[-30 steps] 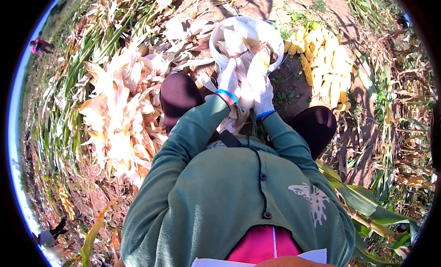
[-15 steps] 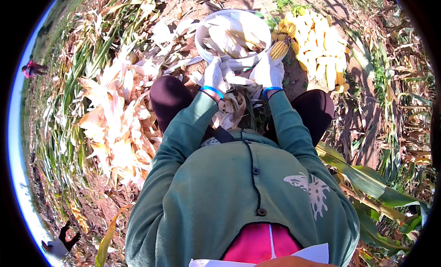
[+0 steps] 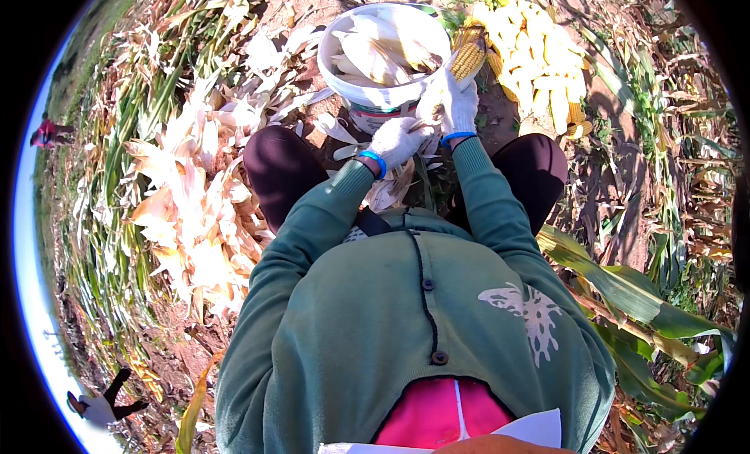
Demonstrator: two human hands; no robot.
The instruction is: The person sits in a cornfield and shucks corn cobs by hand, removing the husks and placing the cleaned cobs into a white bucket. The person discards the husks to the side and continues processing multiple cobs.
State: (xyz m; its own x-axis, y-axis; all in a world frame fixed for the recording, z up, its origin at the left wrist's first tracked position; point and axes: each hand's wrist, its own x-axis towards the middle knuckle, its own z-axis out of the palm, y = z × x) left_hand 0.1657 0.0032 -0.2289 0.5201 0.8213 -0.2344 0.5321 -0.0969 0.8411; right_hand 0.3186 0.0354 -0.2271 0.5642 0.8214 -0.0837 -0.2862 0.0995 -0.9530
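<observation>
My right hand, in a white knit glove with a blue band at the wrist, is closed around an ear of corn. The ear's bare yellow kernels stick up past the fingers. Pale husk hangs at its lower end, between both hands. My left hand, gloved the same way, is closed on that husk, close below the right. Just beyond my hands stands a white bucket, with several ears in pale husks inside. The left fingertips are partly hidden by the husk.
Husked yellow ears lie heaped right of the bucket. A big pile of dry husks spreads beside my left knee. Green-leaved stalks lie to my right. Two people are far off at the left edge.
My left hand has come away from the bucket's rim, nearer to me and rightward, to meet the right hand at the husk. The ear in my right hand points more upward.
</observation>
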